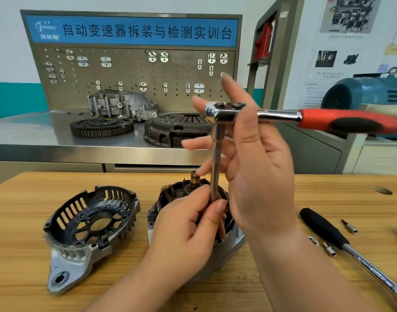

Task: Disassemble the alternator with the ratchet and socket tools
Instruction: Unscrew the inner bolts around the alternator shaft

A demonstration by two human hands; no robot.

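Alternator (170, 195) below — left hand (181, 226) grip pinches extension bar (216, 165); right hand (258, 176) splayed loose at ratchet (310, 119).

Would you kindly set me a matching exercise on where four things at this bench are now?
Things: 1 red-handled ratchet; 2 end cover; 3 black-handled tool; 4 left hand.
States: A lying on the table, right side; B pinching the extension bar; C lying on the table, left side; D raised over the alternator.
Pairs: 1-D; 2-C; 3-A; 4-B.
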